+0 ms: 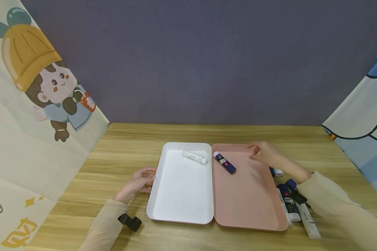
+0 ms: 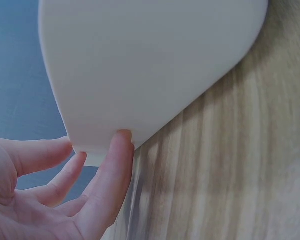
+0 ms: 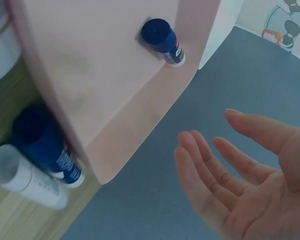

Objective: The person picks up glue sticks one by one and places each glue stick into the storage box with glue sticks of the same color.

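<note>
My left hand (image 1: 139, 184) is at the left side of a white tray (image 1: 179, 219), fingers fairly straight. In the left wrist view its fingertips touch the outer wall of the white tray (image 2: 154, 65). A white glue stick (image 1: 194, 157) lies near the back of that tray. My right hand (image 1: 264, 153) hovers over the back right corner of a pink tray (image 1: 248, 225). The right wrist view shows the right hand (image 3: 244, 185) holding nothing, fingers loosely spread. A dark blue glue stick (image 1: 224, 162) lies slanted at the back left inside the pink tray.
Right of the pink tray lie more glue sticks, among them a blue one (image 1: 289, 203) and a white one (image 1: 308, 221), partly under the right sleeve (image 1: 330, 202). Both trays stand side by side on a wooden table (image 1: 128, 150). A dark grey panel (image 1: 213, 69) rises behind.
</note>
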Motion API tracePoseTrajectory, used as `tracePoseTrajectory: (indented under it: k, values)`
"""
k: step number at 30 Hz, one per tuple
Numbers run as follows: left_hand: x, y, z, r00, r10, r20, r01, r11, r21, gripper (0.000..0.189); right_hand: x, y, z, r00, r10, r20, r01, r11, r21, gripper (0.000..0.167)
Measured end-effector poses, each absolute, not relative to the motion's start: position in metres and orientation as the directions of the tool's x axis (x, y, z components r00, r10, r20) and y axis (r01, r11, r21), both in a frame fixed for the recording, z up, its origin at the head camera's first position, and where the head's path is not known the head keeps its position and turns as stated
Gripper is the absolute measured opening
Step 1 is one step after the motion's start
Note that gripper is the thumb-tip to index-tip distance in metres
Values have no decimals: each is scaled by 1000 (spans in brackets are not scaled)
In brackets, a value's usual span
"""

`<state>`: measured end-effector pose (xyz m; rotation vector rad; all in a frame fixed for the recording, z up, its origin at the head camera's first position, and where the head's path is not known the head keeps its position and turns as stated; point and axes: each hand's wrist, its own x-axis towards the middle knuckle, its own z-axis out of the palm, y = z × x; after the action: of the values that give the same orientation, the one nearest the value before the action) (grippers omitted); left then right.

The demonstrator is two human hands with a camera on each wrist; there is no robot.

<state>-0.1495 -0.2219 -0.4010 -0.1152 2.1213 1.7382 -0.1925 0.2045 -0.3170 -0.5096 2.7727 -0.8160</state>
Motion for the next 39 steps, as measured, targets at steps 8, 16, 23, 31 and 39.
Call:
tracePoseTrajectory:
  k: [8, 16, 23, 31, 39]
  values:
    - [-149, -222, -401, -921, 208, -329, -284, 222, 933, 40, -183, 218, -309, -926, -364, -96, -268, 815, -514, 40]
    - [-148, -222, -399, -922, 214, -323, -274, 231, 934, 41, -174, 235, -309, -934, -351, -61, -284, 836, -469, 39]
    - [-148, -222, -399, -921, 211, -328, -278, 233, 932, 41, -167, 251, -312, -940, -336, -63, -273, 847, -456, 38]
    - [-150, -222, -403, -921, 191, -339, -294, 232, 927, 39, -161, 268, -320, -943, -321, -87, -257, 869, -424, 39]
    - [-150, -222, -403, -918, 205, -340, -296, 215, 931, 39, -156, 285, -332, -944, -305, -124, -230, 880, -417, 38]
